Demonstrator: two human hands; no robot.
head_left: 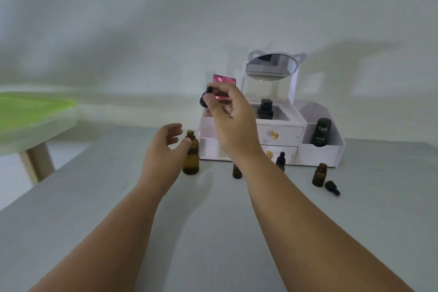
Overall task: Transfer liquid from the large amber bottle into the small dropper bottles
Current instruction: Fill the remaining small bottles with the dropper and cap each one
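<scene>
Three small bottles are left to fill, I judge, as the dark glass shows no level in any of them. The large amber bottle [191, 156] stands uncapped on the grey table [213, 232]. My left hand [166, 147] is loosely curled and holds nothing, its thumb tip touching the bottle's shoulder. My right hand [233, 121] pinches a black dropper top [205, 99], raised above that bottle. The left dropper bottle [237, 173] has its mouth hidden by my forearm. The capped dropper bottle [281, 161] stands near the white organiser [320, 154]. The open dropper bottle [319, 175] has a loose dropper cap [332, 188] lying just beside it
</scene>
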